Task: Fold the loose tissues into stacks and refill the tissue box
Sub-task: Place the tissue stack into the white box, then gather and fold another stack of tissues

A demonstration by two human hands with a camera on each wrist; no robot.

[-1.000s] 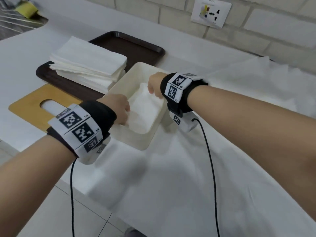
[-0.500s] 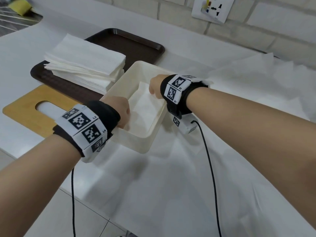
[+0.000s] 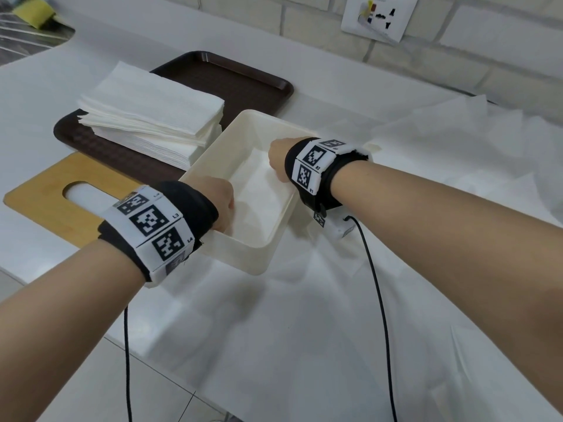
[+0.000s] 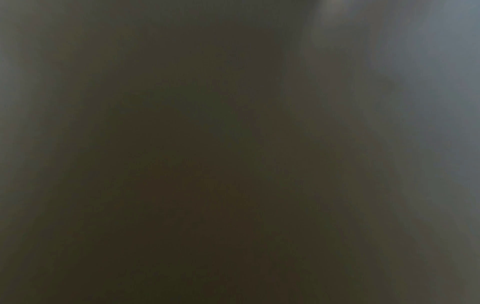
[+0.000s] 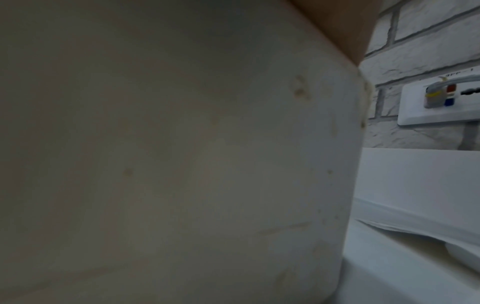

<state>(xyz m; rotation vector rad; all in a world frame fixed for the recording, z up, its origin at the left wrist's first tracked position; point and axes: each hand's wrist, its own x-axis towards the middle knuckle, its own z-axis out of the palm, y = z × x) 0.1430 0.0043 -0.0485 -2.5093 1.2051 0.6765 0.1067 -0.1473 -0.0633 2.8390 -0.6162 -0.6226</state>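
A cream open tissue box [image 3: 243, 258] stands on the white counter with a folded white tissue [image 3: 262, 190] lying inside. My left hand [image 3: 224, 205] reaches over the near-left rim into the box. My right hand [image 3: 277, 159] reaches over the right wall onto the tissue. The fingers of both hands are hidden behind the hands. The right wrist view is filled by the box's outer wall [image 5: 182, 144]; the left wrist view is dark. A stack of folded tissues [image 3: 152, 117] sits on a brown tray [image 3: 231, 77].
A wooden lid with an oval slot [image 3: 45, 196] lies left of the box. Loose tissue sheets [image 3: 304, 330] cover the counter in front and to the right. Wrist-camera cables hang over the counter's front edge. A wall socket [image 3: 379, 16] is on the brick wall behind.
Both hands stay at the box, fingers down inside it. Only the head view has shifted slightly; the box and tissues look unmoved.
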